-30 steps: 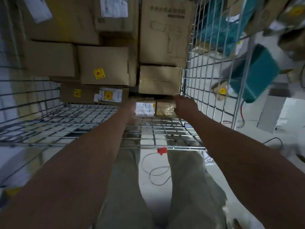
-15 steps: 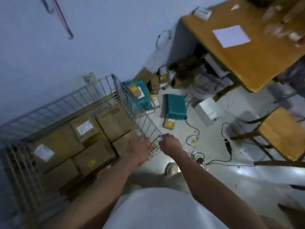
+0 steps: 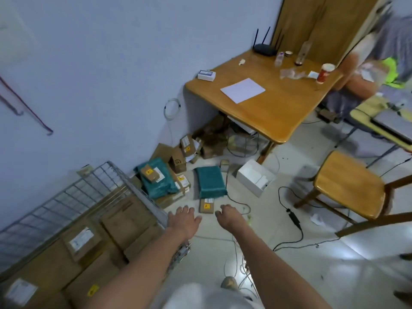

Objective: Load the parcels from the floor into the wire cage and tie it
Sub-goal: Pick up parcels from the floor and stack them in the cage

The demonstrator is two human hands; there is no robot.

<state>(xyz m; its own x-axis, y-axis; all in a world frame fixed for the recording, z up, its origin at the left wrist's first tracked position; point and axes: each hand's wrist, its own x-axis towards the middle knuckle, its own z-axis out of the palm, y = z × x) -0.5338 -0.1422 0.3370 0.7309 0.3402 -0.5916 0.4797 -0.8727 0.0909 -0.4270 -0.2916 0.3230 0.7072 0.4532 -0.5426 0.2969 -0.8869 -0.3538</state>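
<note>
Your left hand and right hand are open and empty; a small brown parcel lies on the floor between them.

Bare floor is left between wire cage and small box — cables are strewn rightward.

Both arms extended forward; left hand and right hand empty, fingers relaxed.

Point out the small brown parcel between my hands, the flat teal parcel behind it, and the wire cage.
small brown parcel [image 3: 207, 206], head view, top face.
flat teal parcel [image 3: 210, 182], head view, middle.
wire cage [image 3: 73, 195], head view, back wall.
</note>
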